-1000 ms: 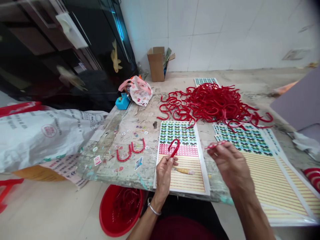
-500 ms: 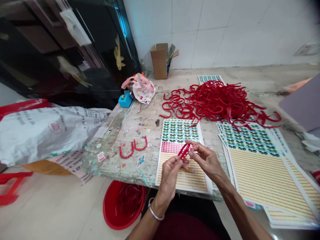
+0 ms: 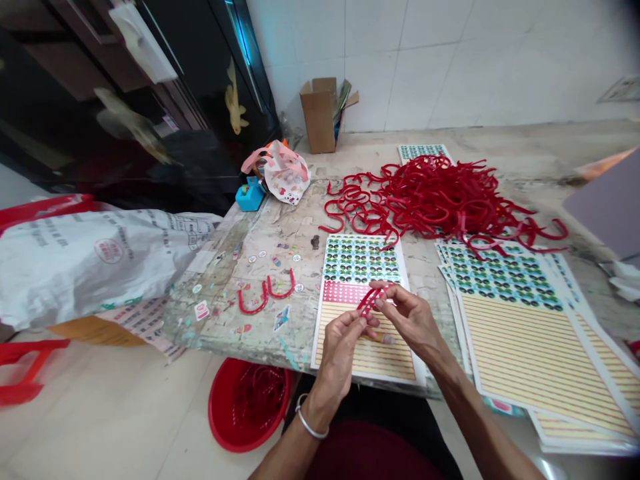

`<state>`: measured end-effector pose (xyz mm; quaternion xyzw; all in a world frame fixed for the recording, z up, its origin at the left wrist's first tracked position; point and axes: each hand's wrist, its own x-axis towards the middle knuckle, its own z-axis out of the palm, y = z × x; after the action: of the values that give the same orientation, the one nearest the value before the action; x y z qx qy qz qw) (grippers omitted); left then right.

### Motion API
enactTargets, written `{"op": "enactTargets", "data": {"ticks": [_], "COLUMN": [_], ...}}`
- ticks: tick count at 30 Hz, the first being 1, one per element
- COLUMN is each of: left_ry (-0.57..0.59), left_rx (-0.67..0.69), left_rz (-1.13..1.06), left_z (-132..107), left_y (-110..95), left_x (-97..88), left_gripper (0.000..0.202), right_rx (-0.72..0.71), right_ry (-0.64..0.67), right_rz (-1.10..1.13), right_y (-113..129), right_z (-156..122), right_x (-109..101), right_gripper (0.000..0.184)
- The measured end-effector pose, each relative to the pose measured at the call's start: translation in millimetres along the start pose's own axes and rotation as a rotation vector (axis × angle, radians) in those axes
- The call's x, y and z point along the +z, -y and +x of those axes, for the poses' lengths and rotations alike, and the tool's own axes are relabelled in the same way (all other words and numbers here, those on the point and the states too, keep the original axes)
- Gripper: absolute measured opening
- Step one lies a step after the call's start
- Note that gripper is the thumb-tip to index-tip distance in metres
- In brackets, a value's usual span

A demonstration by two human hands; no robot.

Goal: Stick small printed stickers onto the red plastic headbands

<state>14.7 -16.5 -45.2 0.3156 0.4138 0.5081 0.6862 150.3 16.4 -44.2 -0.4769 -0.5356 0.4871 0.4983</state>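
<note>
Both hands meet above a sticker sheet (image 3: pixel 363 260) near the table's front edge. My left hand (image 3: pixel 340 347) is closed, thumb and fingers pinching the lower end of a thin red curved band (image 3: pixel 369 298). My right hand (image 3: pixel 407 320) has its thumb and index finger closed on the band's upper end, where a white-dotted red strip shows along it. The sheet below has green-and-blue pictures at the top, a pink dotted block in the middle and yellow striped rows at the bottom. Two U-shaped red bands (image 3: pixel 254 311) lie on the table to the left.
A large heap of red bands (image 3: pixel 440 197) lies at the back right. More sticker sheets (image 3: pixel 535 353) are stacked at the right. A red basin (image 3: pixel 220 407) with bands stands below the table. A cardboard box (image 3: pixel 319 120), a blue container (image 3: pixel 250 195) and a pink-and-white bag (image 3: pixel 287 175) stand farther back.
My hands stay almost in place, both still on the red band. The dotted strip along the band shows more plainly now. The view has shifted slightly.
</note>
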Motion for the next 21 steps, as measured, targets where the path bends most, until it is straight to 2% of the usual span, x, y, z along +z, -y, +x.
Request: {"op": "enactTargets", "data": {"ticks": [12,21], "left_ry": [0.012,0.018], "left_rx": [-0.034,-0.052], "left_rz": [-0.048,-0.039], "left_z": [0.0,0.2], "left_y": [-0.3,-1.2], "left_x": [-0.4,-0.8], "left_gripper": [0.014,0.017], "right_rx": [0.028,0.03], "right_ry": [-0.057,-0.028], "right_rz": [-0.021,-0.027], "right_y": [1.5,-5.5], "right_z": [-2.9,-3.1], "right_x": [2.9,2.7], "right_gripper": [0.013,0.013]}}
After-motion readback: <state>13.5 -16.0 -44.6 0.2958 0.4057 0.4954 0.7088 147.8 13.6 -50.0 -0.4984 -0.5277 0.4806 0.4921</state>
